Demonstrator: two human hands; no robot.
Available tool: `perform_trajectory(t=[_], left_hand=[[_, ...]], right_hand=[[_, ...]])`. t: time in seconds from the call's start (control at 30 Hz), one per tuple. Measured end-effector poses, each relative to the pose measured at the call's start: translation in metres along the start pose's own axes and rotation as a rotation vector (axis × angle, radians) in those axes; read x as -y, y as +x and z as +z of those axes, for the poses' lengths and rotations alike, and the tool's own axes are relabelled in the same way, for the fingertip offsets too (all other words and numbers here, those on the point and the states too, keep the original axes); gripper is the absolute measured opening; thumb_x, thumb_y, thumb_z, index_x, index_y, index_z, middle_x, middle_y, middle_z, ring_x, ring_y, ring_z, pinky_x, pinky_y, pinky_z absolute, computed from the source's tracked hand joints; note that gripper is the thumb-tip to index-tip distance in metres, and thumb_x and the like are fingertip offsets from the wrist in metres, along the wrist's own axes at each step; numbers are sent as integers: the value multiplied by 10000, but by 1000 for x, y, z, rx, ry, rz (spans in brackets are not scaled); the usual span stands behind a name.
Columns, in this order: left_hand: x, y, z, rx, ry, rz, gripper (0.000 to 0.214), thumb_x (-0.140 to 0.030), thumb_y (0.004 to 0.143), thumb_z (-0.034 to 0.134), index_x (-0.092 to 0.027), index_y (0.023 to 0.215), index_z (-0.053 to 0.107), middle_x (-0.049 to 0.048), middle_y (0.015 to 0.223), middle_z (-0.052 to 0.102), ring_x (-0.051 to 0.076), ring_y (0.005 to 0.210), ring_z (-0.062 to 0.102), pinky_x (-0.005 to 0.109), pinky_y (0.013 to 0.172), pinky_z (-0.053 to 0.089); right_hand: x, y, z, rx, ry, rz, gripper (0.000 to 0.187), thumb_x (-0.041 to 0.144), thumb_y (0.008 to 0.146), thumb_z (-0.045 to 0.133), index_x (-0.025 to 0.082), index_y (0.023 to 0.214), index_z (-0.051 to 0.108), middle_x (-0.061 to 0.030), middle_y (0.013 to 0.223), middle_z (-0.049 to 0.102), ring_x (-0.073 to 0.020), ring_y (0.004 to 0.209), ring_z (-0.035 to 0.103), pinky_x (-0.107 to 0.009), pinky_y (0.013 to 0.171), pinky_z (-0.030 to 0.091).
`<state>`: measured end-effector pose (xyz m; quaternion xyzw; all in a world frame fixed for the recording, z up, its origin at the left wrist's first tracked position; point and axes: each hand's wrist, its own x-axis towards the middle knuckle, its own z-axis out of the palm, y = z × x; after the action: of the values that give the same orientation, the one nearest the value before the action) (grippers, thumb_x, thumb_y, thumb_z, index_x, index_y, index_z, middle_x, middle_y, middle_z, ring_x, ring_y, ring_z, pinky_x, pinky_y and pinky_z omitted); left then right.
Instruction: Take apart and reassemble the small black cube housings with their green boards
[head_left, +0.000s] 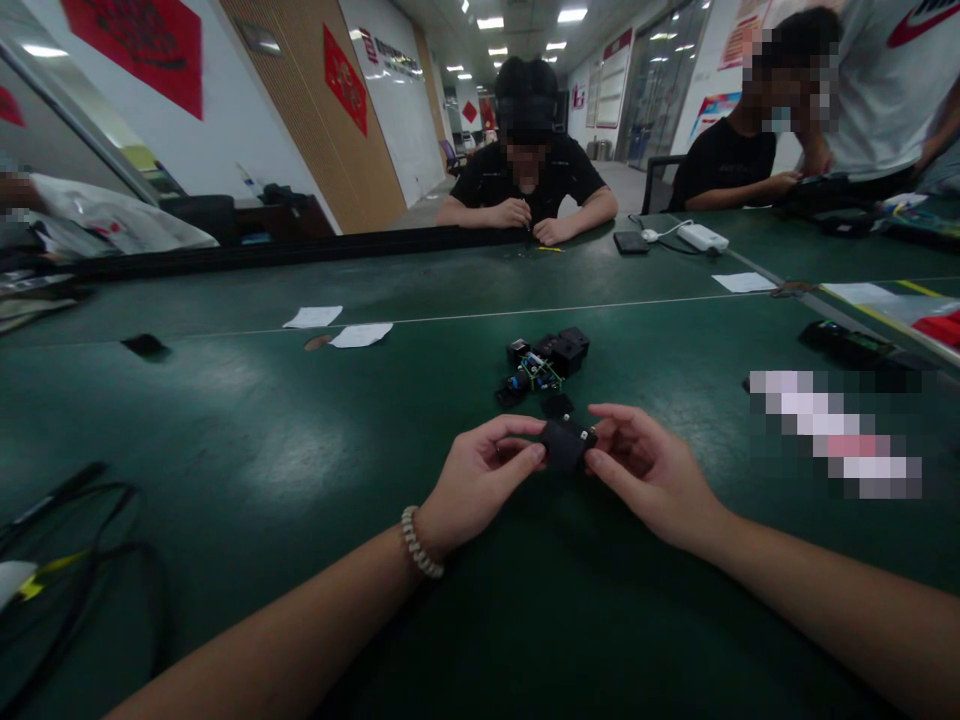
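Observation:
Between my two hands is a black plug adapter (564,448), its metal prongs pointing up and to the right. My left hand (480,478) pinches its left side between thumb and fingers. On the other side, the thumb and fingertips of my right hand (660,485) are closed about the prong end. Just beyond lies a small flat black piece (557,404). Farther back is a heap of bare circuit boards (537,372) with blue and green parts, together with black plastic housings (566,348).
Black cables (90,560) lie at the left on the green table (300,580). Paper slips (361,335) and a dark scrap (147,346) are farther back. Across the table sits a person (525,170) with both hands on it. A black device (855,343) lies at right.

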<state>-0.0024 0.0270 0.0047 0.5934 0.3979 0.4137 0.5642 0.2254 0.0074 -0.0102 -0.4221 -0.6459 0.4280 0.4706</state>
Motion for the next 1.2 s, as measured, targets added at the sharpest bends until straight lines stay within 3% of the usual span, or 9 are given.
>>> perform_trajectory(t=[0.3,0.57,1.2], left_hand=[[3,-2,-1,33,28,-28,377,-268,863,777,-159,1216,699,96,1035,782,203,909,741,331,815,623],[0,-2,0,19,-7,-62,345,-228,815,806,-167,1132,684,62,1015,779,181,927,744,288,818,612],[0,-3,-1,21,-72,-83,472,-191,723,870,-176,1129,630,79,1156,686,212,1015,697,388,922,581]], right_hand=[[-2,0,1,9,-32,-117,261,224,881,749,254,1137,704,-66,1074,699,-212,907,728,-386,808,659],[2,1,1,40,-81,-173,159,185,872,752,251,1013,718,-71,1078,647,-229,985,704,-408,834,653],[-5,-1,3,56,-21,-215,259,161,850,784,249,1061,663,-47,1063,626,-188,916,698,-360,815,646]])
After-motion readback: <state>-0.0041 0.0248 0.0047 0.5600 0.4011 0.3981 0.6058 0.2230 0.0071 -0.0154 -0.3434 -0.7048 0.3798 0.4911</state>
